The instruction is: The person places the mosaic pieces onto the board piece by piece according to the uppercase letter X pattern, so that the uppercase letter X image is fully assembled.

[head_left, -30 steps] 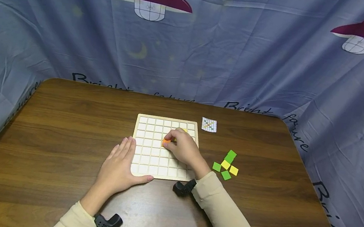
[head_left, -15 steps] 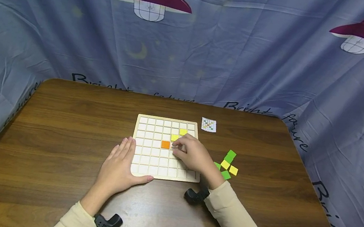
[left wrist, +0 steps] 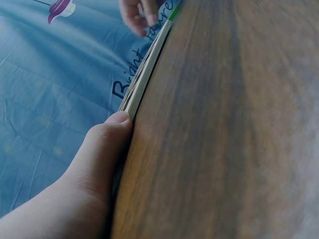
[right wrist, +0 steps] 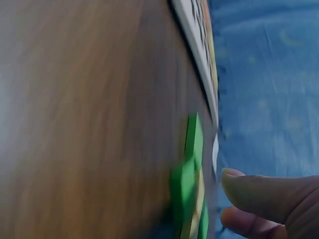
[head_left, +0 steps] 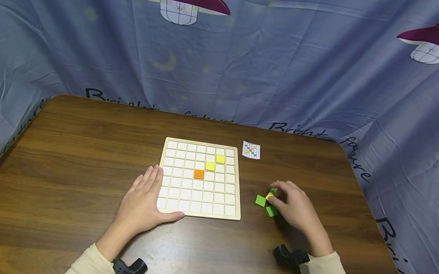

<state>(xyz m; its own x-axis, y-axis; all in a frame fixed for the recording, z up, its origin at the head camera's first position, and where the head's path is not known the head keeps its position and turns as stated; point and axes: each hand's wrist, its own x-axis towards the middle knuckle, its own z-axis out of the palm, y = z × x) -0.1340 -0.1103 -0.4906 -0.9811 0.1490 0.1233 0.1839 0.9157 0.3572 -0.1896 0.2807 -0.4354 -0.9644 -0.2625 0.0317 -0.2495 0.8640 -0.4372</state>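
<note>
A wooden grid board (head_left: pixel 196 213) lies in the middle of the table. It holds one orange tile (head_left: pixel 198 174) and two yellow tiles (head_left: pixel 210 166), (head_left: pixel 220 158) on a diagonal. My left hand (head_left: pixel 145 192) lies flat on the table at the board's near left corner, and its thumb (left wrist: pixel 107 134) presses against the board's edge (left wrist: pixel 144 82). My right hand (head_left: pixel 284 196) hovers over a small heap of loose green tiles (head_left: pixel 260 201) and a yellow one right of the board. Its thumb (right wrist: pixel 269 191) is close to the green tiles (right wrist: pixel 192 169), with a small gap between them.
A small pattern card (head_left: pixel 252 150) lies past the board's far right corner. Blue printed cloth (head_left: pixel 231 62) hangs around the brown table (head_left: pixel 72 142) on three sides. Black wrist cameras (head_left: pixel 129 269), (head_left: pixel 289 256) sit at both sleeves.
My right hand let go of the orange tile on the board, drew back and moved right to the loose tiles. The left hand stayed where it was.
</note>
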